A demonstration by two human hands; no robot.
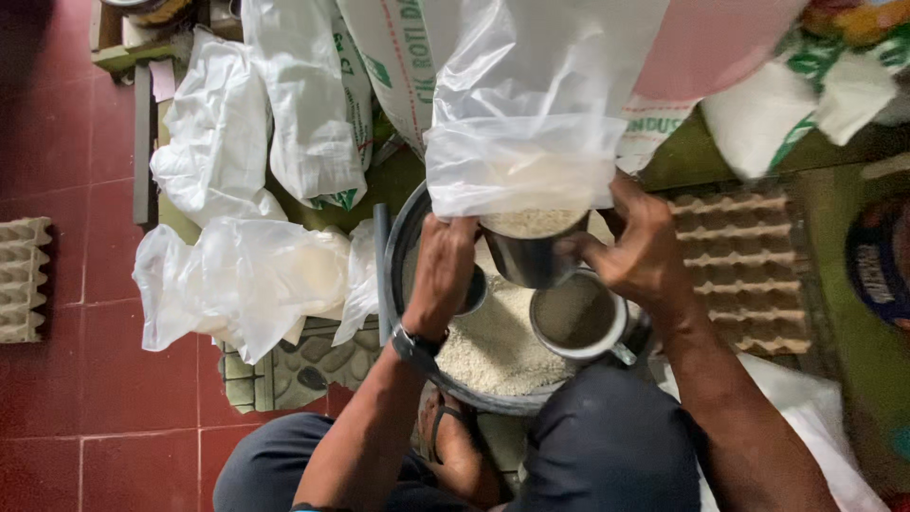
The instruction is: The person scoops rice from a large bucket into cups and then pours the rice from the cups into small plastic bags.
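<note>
Over the red tiled floor (57,379), I see both hands (441,275) (640,251) gripping a rice-filled metal cup (533,248) at a clear plastic bag (521,142); a tilt could spill grains.

The clear plastic bag (526,142) above the metal basin (403,242) is thin, glossy film, crinkled, with white rice showing through it. The scoop (531,258) under the bag is dull brushed metal, heaped with matt, grainy rice. In the basin, the rice (493,346) looks dry and rough, and a steel mug (576,322) has a shiny rim. Right of the basin, the egg tray (735,270) is rough, matt paper pulp. Left of it, the floor tiles (57,171) are red, slightly glossy.
</note>
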